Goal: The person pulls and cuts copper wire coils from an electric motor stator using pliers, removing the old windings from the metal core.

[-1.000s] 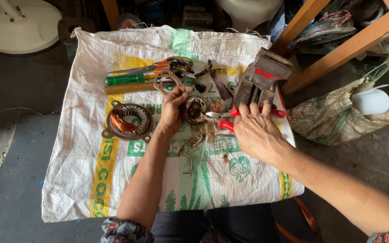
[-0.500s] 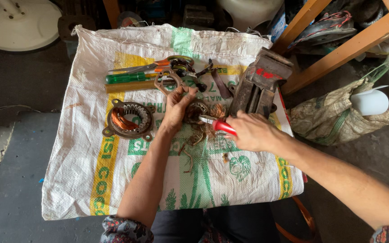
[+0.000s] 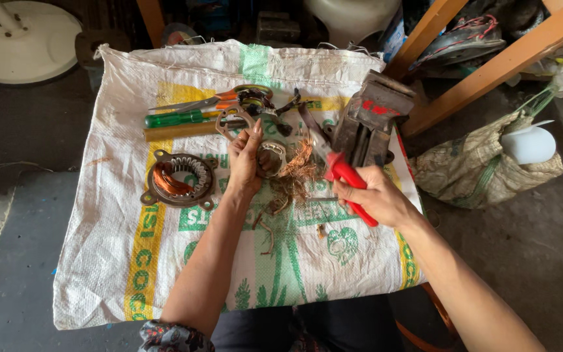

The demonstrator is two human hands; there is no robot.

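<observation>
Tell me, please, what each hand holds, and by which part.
The right hand grips red-handled metal pliers by the handles. The left hand holds a round metal stator with torn copper wire by its rim.

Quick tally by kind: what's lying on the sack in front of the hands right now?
Red-handled pliers, in the right hand: 1
Motor stators: 2, one under the left hand, one with copper windings
Green-handled screwdriver: 1
Scissors: 1
Bench vise: 1
Loose copper wire tangle: 1
Total: 7

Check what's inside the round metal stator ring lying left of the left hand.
Inside the round metal stator ring: orange-brown copper windings on its left side, bare slotted metal teeth on its right. The woven white sack under it is covered there.
</observation>
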